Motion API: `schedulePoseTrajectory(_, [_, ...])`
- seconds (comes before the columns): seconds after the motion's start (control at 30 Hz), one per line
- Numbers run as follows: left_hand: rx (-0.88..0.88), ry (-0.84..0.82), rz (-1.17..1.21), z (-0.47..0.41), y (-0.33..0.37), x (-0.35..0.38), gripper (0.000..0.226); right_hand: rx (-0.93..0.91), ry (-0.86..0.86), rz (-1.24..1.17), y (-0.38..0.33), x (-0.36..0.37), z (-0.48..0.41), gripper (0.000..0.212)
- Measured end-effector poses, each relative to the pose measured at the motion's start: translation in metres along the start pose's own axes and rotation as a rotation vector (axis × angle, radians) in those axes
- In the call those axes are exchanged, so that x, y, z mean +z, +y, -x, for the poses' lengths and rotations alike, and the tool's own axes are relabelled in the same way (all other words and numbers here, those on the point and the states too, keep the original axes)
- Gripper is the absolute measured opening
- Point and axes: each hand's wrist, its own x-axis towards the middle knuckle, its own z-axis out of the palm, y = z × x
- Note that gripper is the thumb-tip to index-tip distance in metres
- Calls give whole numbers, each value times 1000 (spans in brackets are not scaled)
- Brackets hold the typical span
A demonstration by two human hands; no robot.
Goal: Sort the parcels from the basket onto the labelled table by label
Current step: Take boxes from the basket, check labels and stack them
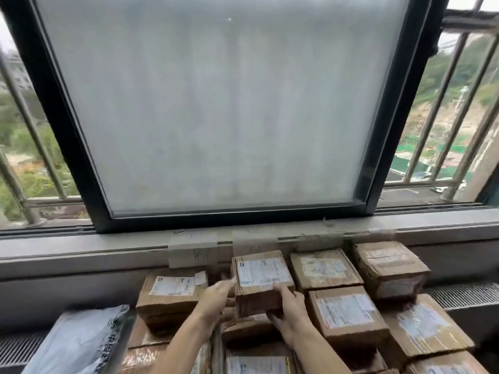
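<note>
While both hands hold it, the held parcel (263, 282), a small brown cardboard box with a white shipping label on top, sits in the middle of the view just above the other boxes. The left hand (216, 295) grips its left side; motion blur hides exactly how those fingers lie. The right hand (290, 306) clasps the near right corner, thumb on the top edge by the label and fingers wrapped round the front.

Just left of it lies a labelled cardboard box (172, 292), touching or nearly touching the left hand. To the right, a far cardboard box (325, 268) stands beside the held parcel, with a taped corner box (390, 267) further right. Nearer, a red-edged label box (347, 315) lies just beside the right hand, and a tilted box (426, 333) rests to its right. More cardboard boxes fill the near edge under the forearms.

At near left a grey poly mailer (81, 341) with dark print lies against the boxes. Behind the pile runs a grey window sill (81, 247) with paper slips (193, 253) taped to its front; their writing is too faint to read. Above stands a frosted window pane (216, 103) in a dark frame.
</note>
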Motion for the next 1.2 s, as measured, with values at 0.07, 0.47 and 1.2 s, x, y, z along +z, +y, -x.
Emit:
schedulePoseTrajectory(0.07, [-44,19,-32,1,-1,13,45,21,7,40,3,0,-17,49])
schedulePoseTrajectory(0.47, [-44,135,-32,-34,-36,44,52,131,-14,171,15,-13,-61,45])
schedulePoseTrajectory(1.2, [76,623,179,213,-125,-240,12,67,-551,465,227,207,186,21])
